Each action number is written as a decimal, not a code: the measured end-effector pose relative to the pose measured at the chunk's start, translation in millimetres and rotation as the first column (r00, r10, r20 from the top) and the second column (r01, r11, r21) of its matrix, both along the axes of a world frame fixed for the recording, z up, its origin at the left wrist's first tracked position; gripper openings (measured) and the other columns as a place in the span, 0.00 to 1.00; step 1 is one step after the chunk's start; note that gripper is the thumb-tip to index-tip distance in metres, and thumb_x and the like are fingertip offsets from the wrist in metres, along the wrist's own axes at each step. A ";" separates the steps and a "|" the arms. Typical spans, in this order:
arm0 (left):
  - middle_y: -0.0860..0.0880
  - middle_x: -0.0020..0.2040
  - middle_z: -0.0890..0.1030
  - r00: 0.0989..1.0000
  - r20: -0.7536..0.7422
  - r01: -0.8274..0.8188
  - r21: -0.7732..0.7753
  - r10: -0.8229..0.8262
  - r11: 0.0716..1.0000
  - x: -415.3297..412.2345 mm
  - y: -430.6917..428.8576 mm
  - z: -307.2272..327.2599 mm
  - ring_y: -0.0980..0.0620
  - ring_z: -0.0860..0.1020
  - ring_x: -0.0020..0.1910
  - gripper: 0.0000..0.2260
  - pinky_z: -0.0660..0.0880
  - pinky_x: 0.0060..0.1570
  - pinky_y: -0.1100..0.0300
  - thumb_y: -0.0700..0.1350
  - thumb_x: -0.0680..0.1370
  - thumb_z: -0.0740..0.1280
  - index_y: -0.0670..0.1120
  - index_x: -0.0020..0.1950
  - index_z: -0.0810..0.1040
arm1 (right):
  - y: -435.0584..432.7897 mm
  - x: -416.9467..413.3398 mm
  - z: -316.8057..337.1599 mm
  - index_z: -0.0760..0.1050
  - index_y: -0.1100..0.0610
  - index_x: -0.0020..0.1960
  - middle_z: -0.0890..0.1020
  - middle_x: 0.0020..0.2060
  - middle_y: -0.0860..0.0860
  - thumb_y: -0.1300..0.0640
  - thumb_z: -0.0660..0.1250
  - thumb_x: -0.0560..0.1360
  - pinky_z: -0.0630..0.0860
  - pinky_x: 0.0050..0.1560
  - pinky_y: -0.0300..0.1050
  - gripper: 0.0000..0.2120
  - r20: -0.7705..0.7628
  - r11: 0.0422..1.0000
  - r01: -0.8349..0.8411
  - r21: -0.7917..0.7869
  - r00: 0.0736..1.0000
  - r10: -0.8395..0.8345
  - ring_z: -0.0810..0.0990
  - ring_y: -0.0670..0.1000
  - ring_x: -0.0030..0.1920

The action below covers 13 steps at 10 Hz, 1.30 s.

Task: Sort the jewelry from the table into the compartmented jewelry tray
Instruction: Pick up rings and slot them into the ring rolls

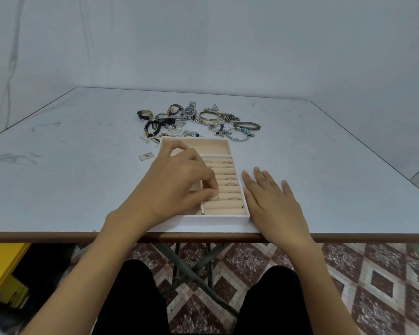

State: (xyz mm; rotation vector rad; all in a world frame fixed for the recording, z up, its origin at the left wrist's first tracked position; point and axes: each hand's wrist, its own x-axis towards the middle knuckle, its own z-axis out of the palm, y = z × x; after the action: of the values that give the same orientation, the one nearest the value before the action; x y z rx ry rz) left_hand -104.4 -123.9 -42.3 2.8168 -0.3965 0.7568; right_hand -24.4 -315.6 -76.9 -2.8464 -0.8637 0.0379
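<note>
the jewelry tray, white outside with a peach lining, sits at the near edge of the table, straight ahead of the person. its right section is a stack of padded ring rolls, and several rings are already tucked into the slots between them. a plain open compartment runs along the far end, and the left section is mostly hidden under the left hand.

the left hand reaches over the tray with its fingers curled, thumb and forefinger pinched closed on a small ring at the left end of the near rolls; whether the ring is already seated in the slot cannot be told. the right hand lies flat on the table, palm down, fingers spread and holding nothing, its inner edge touching the tray's right wall.

beyond the tray lies the unsorted pile: a steel-band watch, a leather-strap watch, a gold bangle, a beaded bracelet, a black braided cord bracelet and tangled chains. a small flat tag lies just left of the tray.
</note>
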 end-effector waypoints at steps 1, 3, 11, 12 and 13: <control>0.59 0.36 0.81 1.000 0.008 0.024 0.068 -0.024 0.997 -1.2 -0.9 2.3 0.58 0.75 0.45 0.07 0.64 0.62 0.48 0.55 0.72 0.68 0.54 0.39 0.82 | -0.3 0.0 0.3 0.44 0.47 0.79 0.45 0.78 0.48 0.46 0.40 0.83 0.41 0.77 0.54 0.25 -0.002 1.000 -0.001 0.004 1.000 0.001 0.43 0.47 0.78; 0.61 0.38 0.81 0.997 -0.072 0.003 0.054 0.001 0.999 -2.1 1.5 5.7 0.58 0.75 0.47 0.11 0.60 0.64 0.50 0.59 0.72 0.64 0.57 0.41 0.83 | 0.0 -0.3 0.3 0.44 0.47 0.79 0.45 0.78 0.48 0.46 0.40 0.83 0.41 0.77 0.54 0.25 -0.011 1.000 0.003 0.018 1.000 -0.003 0.43 0.47 0.78; 0.62 0.46 0.80 0.997 -0.041 -0.064 -0.077 0.061 0.995 -22.4 6.1 -10.9 0.60 0.73 0.53 0.14 0.58 0.64 0.53 0.62 0.75 0.59 0.63 0.48 0.84 | -0.4 -0.2 -0.7 0.45 0.46 0.79 0.46 0.78 0.47 0.46 0.40 0.83 0.41 0.77 0.53 0.24 -0.004 0.999 0.007 0.031 1.000 -0.007 0.43 0.47 0.78; 0.63 0.46 0.79 0.997 -0.053 -0.066 -0.076 0.062 0.995 -22.0 5.8 -10.7 0.60 0.73 0.53 0.14 0.58 0.64 0.53 0.62 0.75 0.59 0.64 0.48 0.83 | 0.0 -0.5 -0.2 0.45 0.46 0.79 0.46 0.78 0.47 0.46 0.41 0.83 0.41 0.77 0.53 0.24 -0.007 1.000 0.008 0.029 1.000 -0.008 0.43 0.47 0.78; 0.63 0.46 0.79 0.997 -0.055 -0.064 -0.077 0.060 0.995 -21.4 6.2 -10.3 0.59 0.73 0.53 0.13 0.59 0.65 0.52 0.62 0.75 0.59 0.64 0.48 0.83 | 0.2 -0.7 0.2 0.45 0.46 0.79 0.46 0.78 0.47 0.46 0.41 0.83 0.41 0.77 0.53 0.24 -0.004 1.000 0.006 0.023 1.000 -0.006 0.43 0.47 0.78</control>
State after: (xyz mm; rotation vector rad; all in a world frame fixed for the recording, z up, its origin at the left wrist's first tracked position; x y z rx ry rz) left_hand -125.9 -117.7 -52.5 2.7799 -0.2659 0.6924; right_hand -25.1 -315.5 -76.8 -2.8264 -0.8487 0.0318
